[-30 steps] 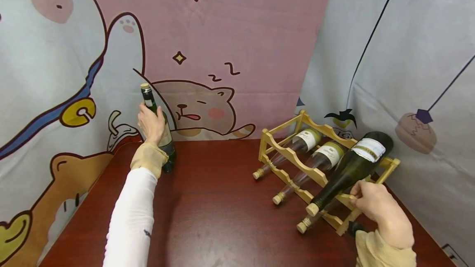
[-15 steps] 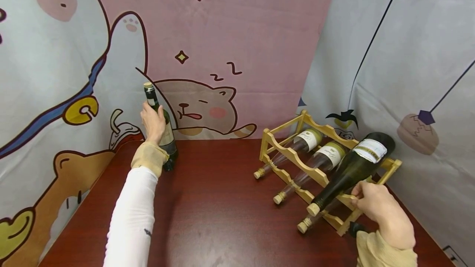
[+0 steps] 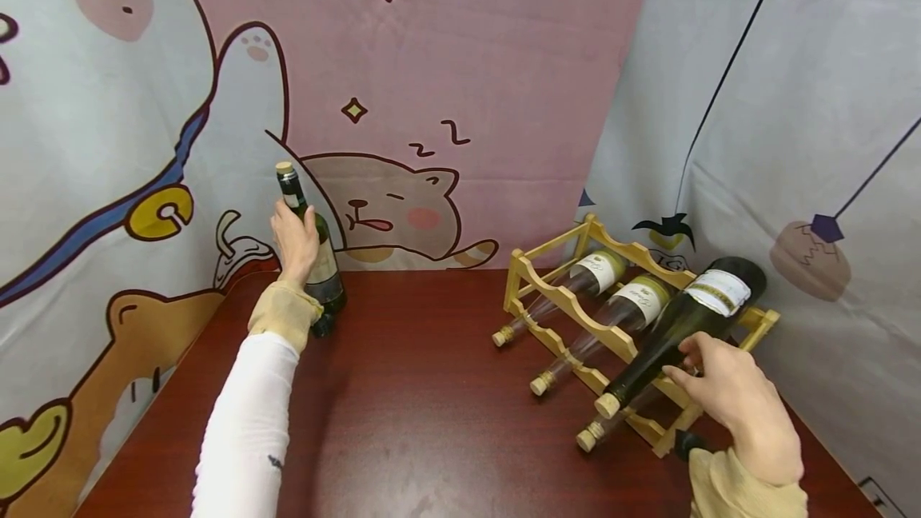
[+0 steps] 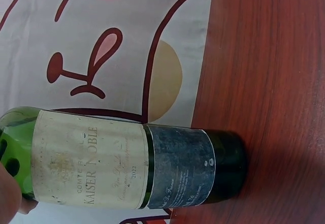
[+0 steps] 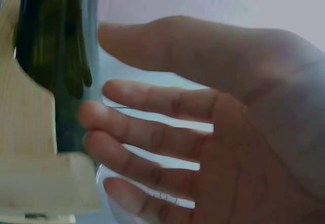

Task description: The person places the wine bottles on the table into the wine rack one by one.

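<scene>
At the table's far left, my left hand grips a green wine bottle around its shoulder. The bottle stands upright on its base, a cork in its neck. In the left wrist view its cream label and a dark lower label show. My right hand is beside a wooden wine rack, its fingers straight and parted. Its fingertips are right at a dark green bottle lying slanted on the rack's top tier, corked neck toward me. In the right wrist view nothing is between thumb and fingers.
Two clear bottles with white labels, one nearer and one farther, lie in the rack. Another cork pokes out below the dark bottle. A printed cloth hangs behind the reddish-brown table.
My right hand has come off the rack's end, moved slightly up toward the dark bottle and spread its fingers. The left hand keeps its grip, with the bottle barely shifted.
</scene>
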A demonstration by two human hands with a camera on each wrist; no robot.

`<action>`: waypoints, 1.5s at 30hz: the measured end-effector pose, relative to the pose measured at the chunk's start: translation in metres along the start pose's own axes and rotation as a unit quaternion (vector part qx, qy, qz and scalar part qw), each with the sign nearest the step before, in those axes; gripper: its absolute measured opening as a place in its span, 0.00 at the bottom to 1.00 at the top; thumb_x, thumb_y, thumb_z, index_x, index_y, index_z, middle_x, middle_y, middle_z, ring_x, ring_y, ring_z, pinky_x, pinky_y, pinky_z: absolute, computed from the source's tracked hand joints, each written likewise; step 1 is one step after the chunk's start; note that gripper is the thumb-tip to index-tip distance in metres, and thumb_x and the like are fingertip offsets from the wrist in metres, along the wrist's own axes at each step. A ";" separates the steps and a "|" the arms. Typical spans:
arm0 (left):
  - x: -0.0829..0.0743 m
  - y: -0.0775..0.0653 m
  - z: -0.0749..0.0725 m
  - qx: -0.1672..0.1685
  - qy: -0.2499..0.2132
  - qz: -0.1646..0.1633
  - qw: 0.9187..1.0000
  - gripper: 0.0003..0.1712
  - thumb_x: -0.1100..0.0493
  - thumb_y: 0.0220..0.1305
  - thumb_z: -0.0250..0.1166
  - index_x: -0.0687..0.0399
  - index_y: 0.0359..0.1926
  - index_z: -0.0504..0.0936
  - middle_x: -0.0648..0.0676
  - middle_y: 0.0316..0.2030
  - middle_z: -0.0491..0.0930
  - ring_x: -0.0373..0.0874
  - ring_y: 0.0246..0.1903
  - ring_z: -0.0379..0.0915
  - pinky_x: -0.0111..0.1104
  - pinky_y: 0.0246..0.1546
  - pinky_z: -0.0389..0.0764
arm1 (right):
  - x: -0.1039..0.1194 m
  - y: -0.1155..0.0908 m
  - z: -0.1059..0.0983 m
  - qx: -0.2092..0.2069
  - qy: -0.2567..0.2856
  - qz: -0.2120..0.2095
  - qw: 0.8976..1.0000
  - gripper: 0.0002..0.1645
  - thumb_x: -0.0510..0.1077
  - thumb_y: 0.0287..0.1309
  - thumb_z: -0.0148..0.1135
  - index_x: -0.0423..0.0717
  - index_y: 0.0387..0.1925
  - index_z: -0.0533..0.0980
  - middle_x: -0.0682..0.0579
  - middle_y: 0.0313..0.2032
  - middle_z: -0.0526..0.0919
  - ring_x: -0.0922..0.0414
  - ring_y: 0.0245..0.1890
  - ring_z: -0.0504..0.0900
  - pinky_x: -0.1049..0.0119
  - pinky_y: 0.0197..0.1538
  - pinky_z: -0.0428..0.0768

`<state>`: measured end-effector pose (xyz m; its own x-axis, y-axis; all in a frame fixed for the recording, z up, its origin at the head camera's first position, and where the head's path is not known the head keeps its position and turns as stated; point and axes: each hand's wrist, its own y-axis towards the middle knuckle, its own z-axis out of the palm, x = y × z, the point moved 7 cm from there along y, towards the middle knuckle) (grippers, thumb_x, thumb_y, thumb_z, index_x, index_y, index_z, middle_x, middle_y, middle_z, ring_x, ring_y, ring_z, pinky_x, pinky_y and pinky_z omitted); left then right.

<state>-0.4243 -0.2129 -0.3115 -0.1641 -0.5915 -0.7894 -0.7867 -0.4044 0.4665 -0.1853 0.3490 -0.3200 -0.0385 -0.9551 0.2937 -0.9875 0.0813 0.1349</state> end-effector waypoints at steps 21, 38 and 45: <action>-0.013 -0.023 -0.010 -0.029 -0.032 0.047 0.998 0.31 0.52 0.71 0.51 0.67 0.66 0.56 0.73 0.53 0.67 0.65 0.54 0.63 0.54 0.57 0.64 | 0.100 -0.009 -0.018 -0.240 0.061 -0.149 0.957 0.31 0.40 0.43 0.72 0.38 0.51 0.71 0.39 0.43 0.81 0.42 0.42 0.81 0.43 0.38 0.76; -0.034 -0.069 -0.025 -0.074 -0.133 0.064 0.986 0.29 0.56 0.68 0.56 0.69 0.62 0.62 0.71 0.51 0.72 0.61 0.51 0.69 0.50 0.55 0.67 | 0.150 -0.003 0.012 -0.258 0.062 -0.211 0.941 0.39 0.45 0.39 0.75 0.39 0.55 0.71 0.42 0.43 0.80 0.47 0.40 0.81 0.50 0.37 0.79; -0.042 -0.091 -0.028 -0.076 -0.175 0.043 0.981 0.27 0.53 0.68 0.57 0.65 0.61 0.64 0.66 0.50 0.76 0.54 0.50 0.73 0.45 0.53 0.70 | 0.163 0.000 0.024 -0.250 0.061 -0.231 0.938 0.40 0.47 0.38 0.77 0.40 0.54 0.71 0.42 0.48 0.79 0.45 0.44 0.81 0.50 0.40 0.80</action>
<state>-0.3290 -0.1702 -0.3100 -0.4419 -0.3631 -0.8203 -0.6667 -0.4789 0.5711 -0.1949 0.1863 -0.2944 0.4242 -0.8839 0.1969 -0.6980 -0.1806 0.6929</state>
